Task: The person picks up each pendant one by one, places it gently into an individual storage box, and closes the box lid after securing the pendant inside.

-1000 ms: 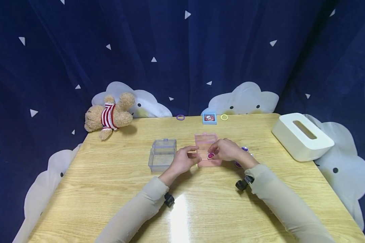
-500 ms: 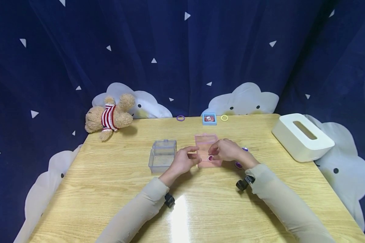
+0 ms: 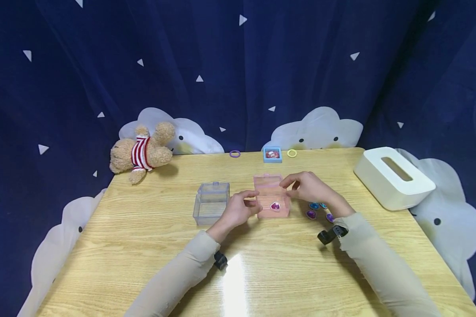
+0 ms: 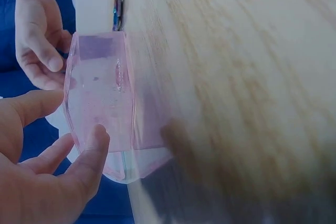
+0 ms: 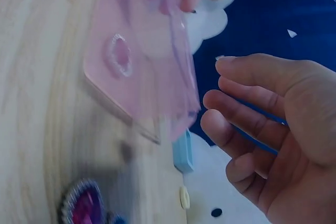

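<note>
A pink see-through box (image 3: 264, 212) stands on the table with its lid raised. Inside it lies a pink gem with a pearly rim (image 3: 275, 206), which also shows through the wall in the right wrist view. My left hand (image 3: 239, 210) rests against the box's left side, thumb on the outer wall and a finger at the upper edge (image 4: 65, 95). Over the box's right side hovers my right hand (image 3: 310, 187), fingers loosely bent with nothing between them. To the right, near my right wrist, lie several purple and blue gems (image 3: 311, 215).
Left of the pink box stands an open clear bluish box (image 3: 210, 213). Along the back lie a purple ring (image 3: 235, 153), a small blue frame (image 3: 272, 155) and a yellow ring (image 3: 291, 153). A teddy bear (image 3: 140, 152) lies back left; a white tissue box (image 3: 394, 178) stands right.
My right hand has let go of the pink gem inside the pink box and moved up and right. More gems now show beside it. The left hand has stayed in place.
</note>
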Demonstrator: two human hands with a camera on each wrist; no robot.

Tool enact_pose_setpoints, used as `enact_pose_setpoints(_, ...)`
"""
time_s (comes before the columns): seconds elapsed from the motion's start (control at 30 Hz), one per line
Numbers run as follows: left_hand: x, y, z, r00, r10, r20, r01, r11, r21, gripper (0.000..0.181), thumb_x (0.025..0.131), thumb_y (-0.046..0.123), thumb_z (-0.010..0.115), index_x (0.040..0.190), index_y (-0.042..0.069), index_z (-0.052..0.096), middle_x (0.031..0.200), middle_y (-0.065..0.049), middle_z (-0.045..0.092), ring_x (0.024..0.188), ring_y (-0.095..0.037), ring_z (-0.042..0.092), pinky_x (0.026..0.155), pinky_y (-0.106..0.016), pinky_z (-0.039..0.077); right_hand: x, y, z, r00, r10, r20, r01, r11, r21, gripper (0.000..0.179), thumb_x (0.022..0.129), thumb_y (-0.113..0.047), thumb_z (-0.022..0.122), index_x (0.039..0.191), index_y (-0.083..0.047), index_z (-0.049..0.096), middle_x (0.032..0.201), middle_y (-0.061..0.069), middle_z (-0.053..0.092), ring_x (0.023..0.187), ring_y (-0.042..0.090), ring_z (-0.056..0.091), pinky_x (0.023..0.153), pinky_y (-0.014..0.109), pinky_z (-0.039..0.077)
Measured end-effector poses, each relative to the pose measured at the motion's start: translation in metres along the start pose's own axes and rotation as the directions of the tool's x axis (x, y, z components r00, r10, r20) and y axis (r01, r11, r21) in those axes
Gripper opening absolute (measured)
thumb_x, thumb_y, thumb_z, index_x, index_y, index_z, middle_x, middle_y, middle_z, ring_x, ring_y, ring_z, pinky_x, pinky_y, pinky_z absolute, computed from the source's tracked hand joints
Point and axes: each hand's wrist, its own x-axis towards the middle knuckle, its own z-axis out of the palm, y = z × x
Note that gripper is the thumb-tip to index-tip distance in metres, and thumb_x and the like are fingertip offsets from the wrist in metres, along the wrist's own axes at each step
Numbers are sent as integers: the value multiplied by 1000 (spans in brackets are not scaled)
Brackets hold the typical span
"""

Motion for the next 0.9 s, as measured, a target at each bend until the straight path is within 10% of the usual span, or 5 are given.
enact_pose_setpoints(0.33,0,1,0,1000,0,1,0,1000,14,51,87,16,77,136,12,61,137,-9,63,110,-25,68,83,-32,57,-14,27,-21,984,168,-65,-170,985,-30,25,88,-21,75,112,-11,74,104,5,75,84,20,61,71,28,49)
enact_pose_setpoints(0.9,1,0,0,1000,9,2,-9,1000,27,51,88,15,76,136,11,61,138,-10,63,109,-24,69,83,-32,58,-35,78,-21,970,234,-63,-239,967,-89,27,87,-21,76,110,-5,73,102,11,74,88,23,67,73,32,52)
